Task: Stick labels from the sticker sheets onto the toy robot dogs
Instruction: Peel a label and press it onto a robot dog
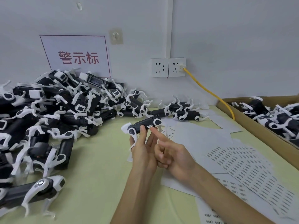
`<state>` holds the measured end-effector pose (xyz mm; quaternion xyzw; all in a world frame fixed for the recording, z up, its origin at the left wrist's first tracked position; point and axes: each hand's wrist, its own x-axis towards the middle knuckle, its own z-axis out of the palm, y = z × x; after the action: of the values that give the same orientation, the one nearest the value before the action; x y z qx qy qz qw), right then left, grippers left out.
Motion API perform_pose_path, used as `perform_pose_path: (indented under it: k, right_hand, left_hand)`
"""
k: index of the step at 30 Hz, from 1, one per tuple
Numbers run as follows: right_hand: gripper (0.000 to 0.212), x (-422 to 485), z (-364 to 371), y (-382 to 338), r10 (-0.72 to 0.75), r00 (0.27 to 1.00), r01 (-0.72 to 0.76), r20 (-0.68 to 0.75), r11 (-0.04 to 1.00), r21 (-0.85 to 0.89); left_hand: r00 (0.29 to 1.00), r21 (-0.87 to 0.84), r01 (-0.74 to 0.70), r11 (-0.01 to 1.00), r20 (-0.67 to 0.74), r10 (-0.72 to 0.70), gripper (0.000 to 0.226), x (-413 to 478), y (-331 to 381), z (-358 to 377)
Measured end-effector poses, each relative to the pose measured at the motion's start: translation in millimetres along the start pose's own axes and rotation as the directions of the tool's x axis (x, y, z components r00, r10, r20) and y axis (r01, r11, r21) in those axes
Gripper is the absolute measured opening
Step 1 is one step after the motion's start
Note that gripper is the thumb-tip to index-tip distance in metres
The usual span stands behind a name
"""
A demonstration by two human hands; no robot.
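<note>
while left hand (142, 152) fingers grip toy robot dog (144, 124), right hand (174, 156) index straight at label (150, 126), others curled

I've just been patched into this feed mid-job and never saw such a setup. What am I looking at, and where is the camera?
There is no machine here: one camera worn on a person's head looks forward and down at two bare hands. The left hand grips a black-and-white toy robot dog held above the green table. The right hand stretches its index finger to a small white label on the dog's body; its other fingers are curled. Sticker sheets lie on the right, a pile of more dogs on the left, and a cardboard box of dogs at the far right.
</note>
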<state>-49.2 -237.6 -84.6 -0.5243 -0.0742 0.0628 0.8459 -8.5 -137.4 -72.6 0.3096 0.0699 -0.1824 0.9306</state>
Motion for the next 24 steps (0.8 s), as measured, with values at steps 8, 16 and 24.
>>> perform_pose_path:
  k: [8,16,24]
  right_hand:
    - [0.048,0.6,-0.1,-0.9,-0.015,1.000,0.015,0.003,1.000,0.026]
    - [0.047,1.7,-0.3,0.7,-0.016,0.999,0.016,0.029,1.000,0.020]
    - [0.048,2.3,-1.0,0.3,0.001,0.999,-0.002,0.041,1.000,0.029]
  left_hand:
    - [0.997,0.082,0.017,0.997,0.076,-0.024,0.076,-4.1,1.0,0.9]
    - [0.998,0.069,-0.018,0.997,0.056,0.014,0.084,-4.7,1.9,0.6]
    - [0.999,-0.046,-0.030,0.998,0.030,0.032,0.097,-5.2,3.7,0.9]
